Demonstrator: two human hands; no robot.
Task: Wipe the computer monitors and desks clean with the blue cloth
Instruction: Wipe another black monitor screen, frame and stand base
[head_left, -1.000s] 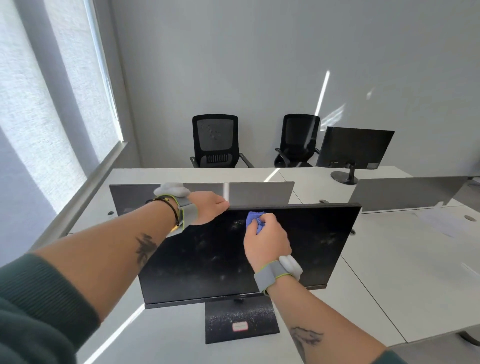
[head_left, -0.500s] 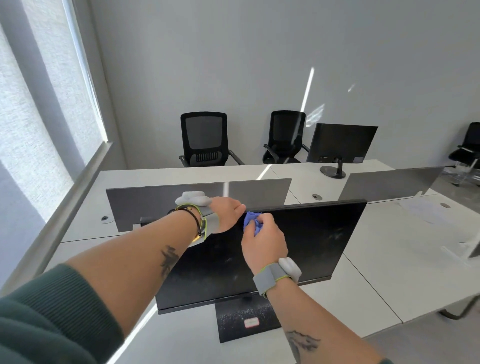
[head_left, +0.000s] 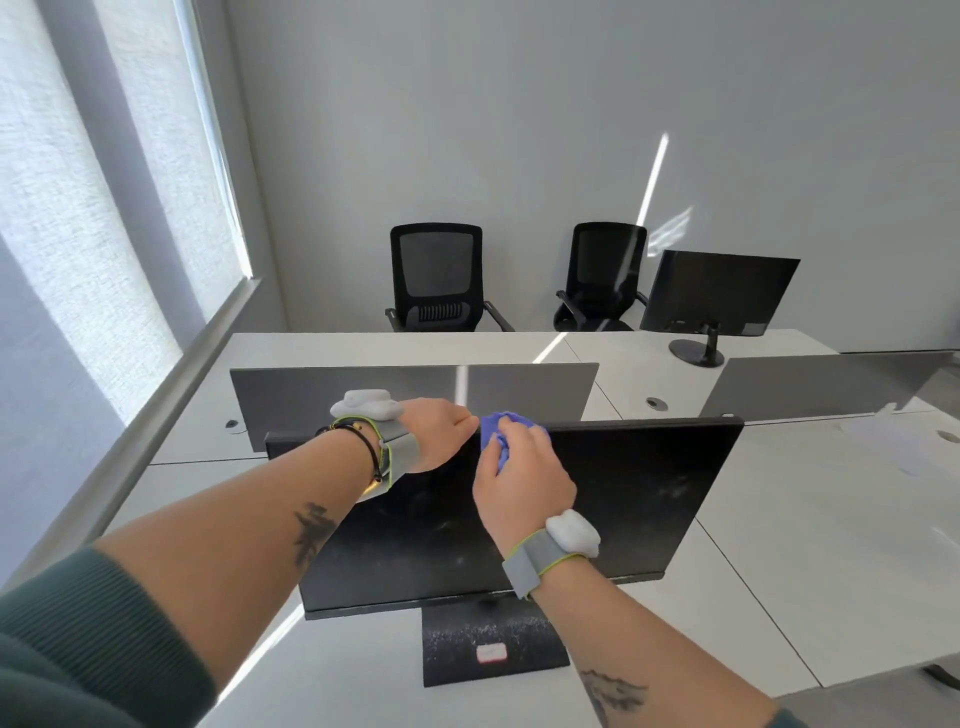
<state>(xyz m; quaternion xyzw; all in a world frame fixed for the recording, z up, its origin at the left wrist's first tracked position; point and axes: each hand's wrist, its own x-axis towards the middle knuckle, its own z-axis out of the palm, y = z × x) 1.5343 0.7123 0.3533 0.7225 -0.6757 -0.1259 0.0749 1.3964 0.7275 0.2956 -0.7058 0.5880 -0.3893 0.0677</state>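
Observation:
A black monitor (head_left: 649, 499) with a dusty, smudged screen stands on the white desk (head_left: 810, 561) in front of me. My right hand (head_left: 522, 488) grips the bunched blue cloth (head_left: 498, 428) against the top edge of the screen, near its middle. My left hand (head_left: 441, 434) holds the monitor's top edge just left of the cloth, its fingers curled over the back and hidden. The dusty black stand base (head_left: 488, 649) with a small white label sits below the screen. A second black monitor (head_left: 719, 291) stands on the far desk at the back right.
Grey divider panels (head_left: 415, 395) rise behind the monitor and to the right (head_left: 831, 387). Two black office chairs (head_left: 439, 280) (head_left: 602, 278) stand by the back wall. A window with a blind runs along the left. A sheet of paper (head_left: 893, 447) lies on the right desk.
My right hand with the cloth has slid up from the upper screen to its top edge, close to my left hand. My view has shifted a little.

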